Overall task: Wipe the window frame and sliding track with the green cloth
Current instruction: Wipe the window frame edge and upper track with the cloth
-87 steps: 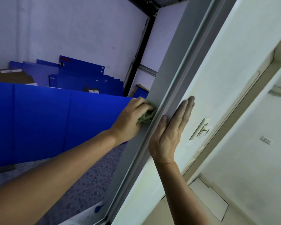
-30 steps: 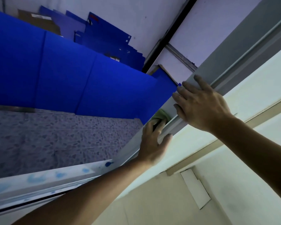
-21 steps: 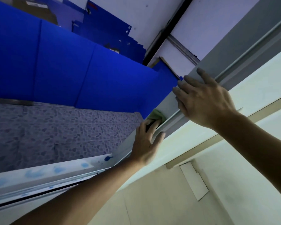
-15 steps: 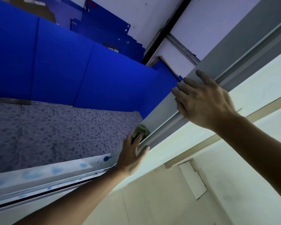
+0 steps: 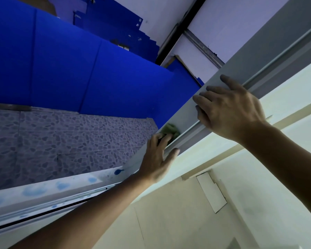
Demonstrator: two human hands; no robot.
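The grey window frame (image 5: 269, 51) runs diagonally from the upper right down to a corner at the lower middle, where it meets the white sliding track (image 5: 48, 193). My left hand (image 5: 158, 157) presses the crumpled green cloth (image 5: 170, 129) against the flat face of the frame, fingertips on the cloth and thumb over the frame's ridge. Only a small bunch of the cloth shows beyond the fingers. My right hand (image 5: 228, 110) rests flat on the frame just above the cloth, fingers spread and holding nothing.
Blue smears (image 5: 118, 171) mark the track near the corner. Outside the window lie a pebble-pattern floor (image 5: 70, 141) and tall blue panels (image 5: 65, 65). A cream wall (image 5: 187, 212) with a white plate (image 5: 211, 193) fills the lower right.
My left hand has slid the cloth down the frame toward the corner with the track. My right hand has shifted from the wall beside the frame onto the frame itself.
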